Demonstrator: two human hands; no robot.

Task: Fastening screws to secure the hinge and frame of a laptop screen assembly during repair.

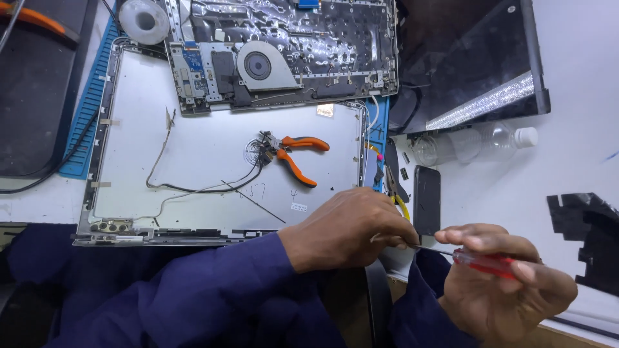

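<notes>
Both hands are working close: right hand (506,283) fingers clamping a red-handled screwdriver (483,263), left hand (348,229) fingers closing over its tip beside the laptop lid (213,154). Slipping shaft risks jabbing the left palm.

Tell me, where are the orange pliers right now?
In the head view, the orange-handled metal pliers lie on the silver laptop lid panel, just below the round grey cooling fan, up-left of both hands.

small white label (298,207) low on the silver lid panel (206,142), pale sticker (325,110) at its top edge
</notes>
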